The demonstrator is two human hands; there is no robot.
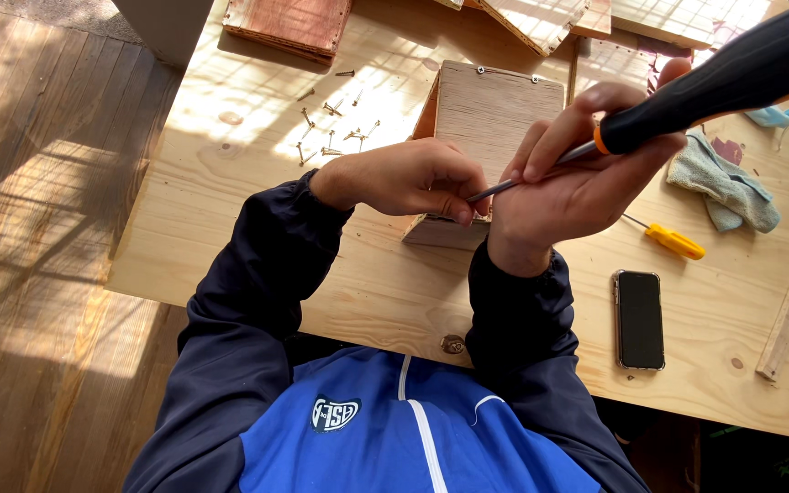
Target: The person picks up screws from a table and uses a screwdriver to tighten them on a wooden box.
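On the worktop: loose screws at eleven o'clock; phone, yellow screwdriver and grey glove at three.

A pale wooden worktop fills most of the view, its grain running crosswise and a few dark knots showing. Its near edge runs across the lower frame and its left edge slants up toward the top. To the left lies a floor of warm brown planks. Sunlight falls in broken patches over both floor and worktop, with soft stripes of shadow between them. At the top left stands a pale upright panel, and beyond it a strip of grey ground.
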